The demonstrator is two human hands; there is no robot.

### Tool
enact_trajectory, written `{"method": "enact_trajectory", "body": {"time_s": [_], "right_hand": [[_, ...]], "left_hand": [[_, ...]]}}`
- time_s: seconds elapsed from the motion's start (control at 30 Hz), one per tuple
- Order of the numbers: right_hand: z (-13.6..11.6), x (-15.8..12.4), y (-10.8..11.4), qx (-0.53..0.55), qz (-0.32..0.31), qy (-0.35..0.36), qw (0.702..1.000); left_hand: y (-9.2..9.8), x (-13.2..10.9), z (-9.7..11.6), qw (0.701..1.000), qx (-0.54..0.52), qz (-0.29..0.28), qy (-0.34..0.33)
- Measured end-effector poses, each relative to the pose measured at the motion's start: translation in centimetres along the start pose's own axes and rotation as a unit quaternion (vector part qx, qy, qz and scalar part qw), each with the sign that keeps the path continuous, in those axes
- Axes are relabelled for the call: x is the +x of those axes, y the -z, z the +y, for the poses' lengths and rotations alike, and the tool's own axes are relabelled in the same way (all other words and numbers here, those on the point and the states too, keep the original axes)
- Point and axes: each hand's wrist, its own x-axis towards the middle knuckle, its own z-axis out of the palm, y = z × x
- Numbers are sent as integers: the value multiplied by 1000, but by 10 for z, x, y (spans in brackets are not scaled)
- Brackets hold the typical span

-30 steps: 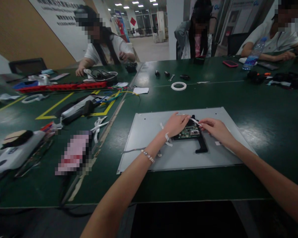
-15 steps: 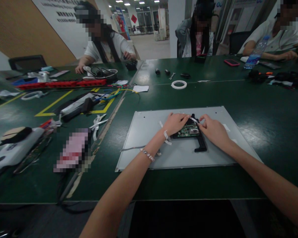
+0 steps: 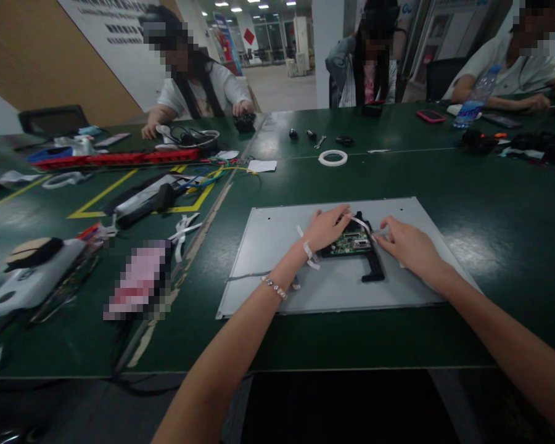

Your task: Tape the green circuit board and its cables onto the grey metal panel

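A grey panel (image 3: 259, 246) lies flat on the green table. On it sit a green circuit board (image 3: 346, 244) and a black bracket (image 3: 375, 269). My left hand (image 3: 329, 227) rests over the upper left of the board, its fingers closed at one end of a thin white strip (image 3: 361, 221). The strip curves over the board toward the right. My right hand (image 3: 404, 243) is just right of the bracket, thumb and index finger bent close together near the strip's other end. Whether it grips the strip is too small to tell.
A white tape roll (image 3: 333, 158), a wrench (image 3: 320, 142) and small black parts lie beyond the panel. Left are a pink pouch (image 3: 141, 277), a white device (image 3: 32, 277) and cables. A bottle (image 3: 477, 98) stands back right. Three people sit across the table (image 3: 287, 185).
My right hand has shifted slightly right, away from the bracket, and its fingers have parted a little. My left fingers have moved slightly. The person at the left has a hand on a black object.
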Motion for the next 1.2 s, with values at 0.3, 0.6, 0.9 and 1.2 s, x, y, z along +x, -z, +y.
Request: {"method": "enact_trajectory", "body": {"time_s": [0.3, 0.6, 0.9, 1.2], "right_hand": [[1, 3, 15, 98, 42, 35, 994], [-61, -27, 30, 354, -6, 118, 928], [-83, -42, 15, 526, -238, 72, 814], [-74, -33, 20, 573, -215, 3, 791]], "left_hand": [[4, 1, -5, 994, -102, 27, -4], [18, -8, 22, 951, -238, 198, -10], [13, -14, 46, 915, -277, 294, -1], [14, -10, 29, 923, -270, 274, -25]]}}
